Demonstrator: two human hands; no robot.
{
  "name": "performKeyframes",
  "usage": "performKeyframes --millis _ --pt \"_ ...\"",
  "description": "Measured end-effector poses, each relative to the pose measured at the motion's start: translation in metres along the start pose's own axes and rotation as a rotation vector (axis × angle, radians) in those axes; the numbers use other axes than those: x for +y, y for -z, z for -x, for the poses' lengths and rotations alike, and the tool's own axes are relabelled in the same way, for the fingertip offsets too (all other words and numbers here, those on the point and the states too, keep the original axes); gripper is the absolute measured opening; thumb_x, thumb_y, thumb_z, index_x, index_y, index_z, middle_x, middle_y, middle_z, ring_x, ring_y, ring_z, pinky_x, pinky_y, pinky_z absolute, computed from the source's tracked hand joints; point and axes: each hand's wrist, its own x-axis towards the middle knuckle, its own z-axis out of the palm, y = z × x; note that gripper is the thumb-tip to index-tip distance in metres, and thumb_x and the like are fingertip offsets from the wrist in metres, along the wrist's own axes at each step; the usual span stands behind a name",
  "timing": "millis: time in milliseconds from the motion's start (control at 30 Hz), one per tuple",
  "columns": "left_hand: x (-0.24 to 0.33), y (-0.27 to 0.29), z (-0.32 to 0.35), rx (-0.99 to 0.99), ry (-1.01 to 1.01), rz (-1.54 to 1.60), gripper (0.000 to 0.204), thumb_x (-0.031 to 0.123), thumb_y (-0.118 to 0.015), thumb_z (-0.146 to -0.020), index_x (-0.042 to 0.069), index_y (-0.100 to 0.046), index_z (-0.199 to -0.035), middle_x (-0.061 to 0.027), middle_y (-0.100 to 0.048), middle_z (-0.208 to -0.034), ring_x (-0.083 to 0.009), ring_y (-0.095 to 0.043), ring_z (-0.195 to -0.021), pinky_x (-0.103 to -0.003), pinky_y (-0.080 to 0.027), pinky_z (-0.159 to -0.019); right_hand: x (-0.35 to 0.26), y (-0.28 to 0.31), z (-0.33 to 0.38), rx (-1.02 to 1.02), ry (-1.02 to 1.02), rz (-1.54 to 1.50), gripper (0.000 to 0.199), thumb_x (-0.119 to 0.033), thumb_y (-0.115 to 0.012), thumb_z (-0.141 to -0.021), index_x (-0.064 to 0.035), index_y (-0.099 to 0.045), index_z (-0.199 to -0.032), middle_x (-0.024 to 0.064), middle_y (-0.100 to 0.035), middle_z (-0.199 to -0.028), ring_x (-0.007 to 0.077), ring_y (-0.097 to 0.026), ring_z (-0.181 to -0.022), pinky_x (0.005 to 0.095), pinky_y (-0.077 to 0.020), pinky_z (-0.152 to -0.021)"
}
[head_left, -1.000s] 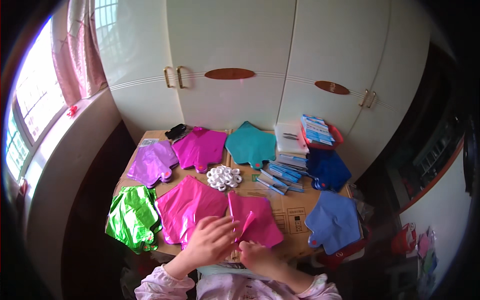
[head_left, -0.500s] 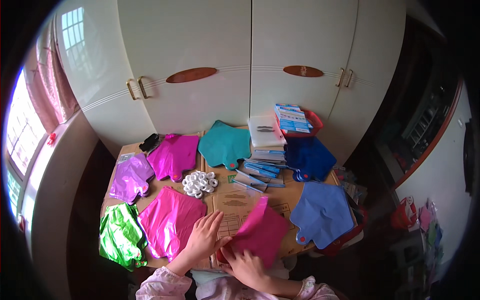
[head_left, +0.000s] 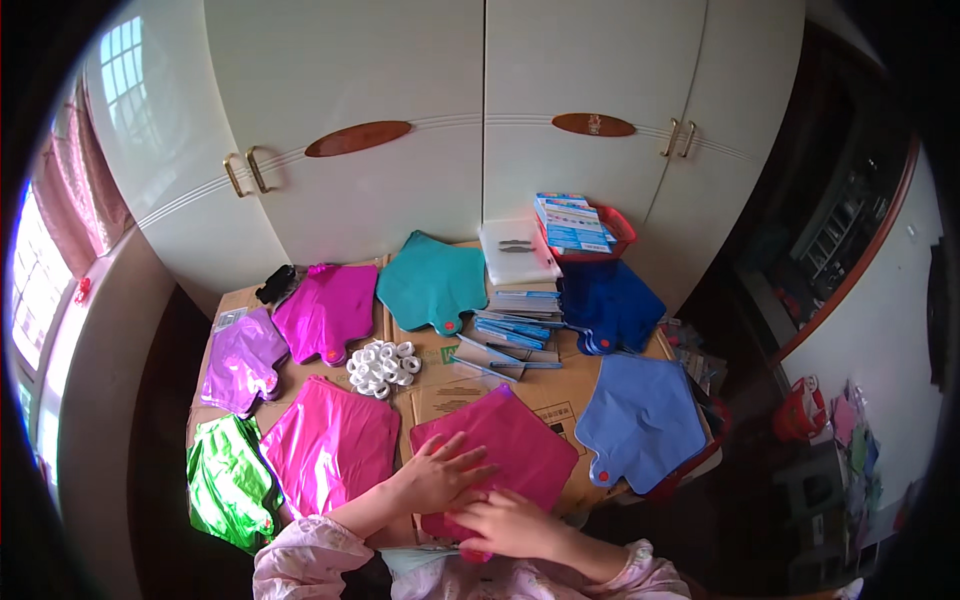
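Note:
My left hand (head_left: pixel 438 473) lies flat, fingers spread, on a pink foil balloon (head_left: pixel 505 447) that rests on the cardboard-covered table (head_left: pixel 545 385) in front of me. Just below it my right hand (head_left: pixel 505 524) presses on the balloon's near edge, fingers curled. A second pink foil balloon (head_left: pixel 330 445) lies to the left of my hands. Beyond it sits a pile of small white rings (head_left: pixel 382 366).
Flat foil balloons lie around the table: green (head_left: pixel 228 480), purple (head_left: pixel 241 358), magenta (head_left: pixel 328 310), teal (head_left: pixel 432 282), dark blue (head_left: pixel 608 305), light blue (head_left: pixel 640 420). Blue packets (head_left: pixel 515 330) and a red basket (head_left: pixel 585 225) stand at the back, before white cupboard doors (head_left: pixel 480 120).
The pink balloon under my hands has been moved from the left pile to the right and laid flat; my left hand now spreads on it. The camera view has swung to the right.

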Motion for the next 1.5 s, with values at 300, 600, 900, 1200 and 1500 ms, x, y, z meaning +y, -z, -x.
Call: performKeyframes --millis 300,600,900,1200,1500 --pt "0.013 0.007 -0.003 -0.201 0.236 -0.274 0.074 0.063 -0.053 -0.08 0.021 -0.039 -0.14 -0.0273 -0.04 -0.137 -0.0529 -0.051 -0.11 -0.052 -0.052 -0.075 0.095 0.063 0.049 0.013 -0.732 0.555 0.031 -0.026 -0.068 -0.077 -0.0015 -0.06 -0.095 0.0126 -0.063 -0.107 0.0281 -0.062 -0.097 0.0382 -0.0538 -0.074" --pt "0.035 0.007 -0.021 -0.481 0.465 -0.264 0.09 0.07 -0.047 -0.08 0.009 -0.03 -0.144 -0.0411 -0.049 -0.118 -0.039 -0.067 -0.085 -0.037 -0.055 -0.061 0.107 0.046 0.059 0.337 -0.693 0.498 0.011 -0.014 -0.062 -0.08 -0.005 -0.061 -0.074 0.0119 -0.064 -0.07 0.0292 -0.063 -0.063 0.0399 -0.0512 -0.057" --pt "0.042 0.006 -0.035 -0.546 0.535 -0.172 0.09 0.07 -0.047 -0.08 -0.001 -0.042 -0.135 -0.0173 -0.065 -0.084 -0.0241 -0.066 -0.06 -0.034 -0.051 -0.049 0.11 0.053 0.068 0.612 -0.844 0.097 0.016 -0.018 -0.073 -0.075 -0.0038 -0.065 -0.072 0.0137 -0.066 -0.07 0.0285 -0.064 -0.059 0.0354 -0.0475 -0.052" --pt "0.038 0.001 -0.139 0.1 -0.279 -0.068 0.047 0.039 -0.06 -0.082 0.006 -0.058 -0.116 -0.0072 -0.057 -0.121 -0.0218 -0.052 -0.117 -0.039 -0.044 -0.092 0.136 0.05 0.092 0.826 -0.863 -0.606 0.011 -0.006 -0.065 -0.084 0.0028 -0.061 -0.08 -0.001 -0.06 -0.068 0.0025 -0.049 -0.064 0.0224 -0.0404 -0.055" --pt "0.04 -0.029 -0.173 0.088 -0.403 -0.104 0.047 0.03 -0.051 -0.087 0.005 -0.051 -0.127 -0.0121 -0.05 -0.135 -0.0242 -0.048 -0.125 -0.04 -0.039 -0.099 0.161 0.128 0.156 1.241 -0.959 -0.93 0.008 -0.01 -0.066 -0.08 -0.0123 -0.06 -0.077 -0.0035 -0.055 -0.071 0.0068 -0.049 -0.062 0.0231 -0.0404 -0.056"
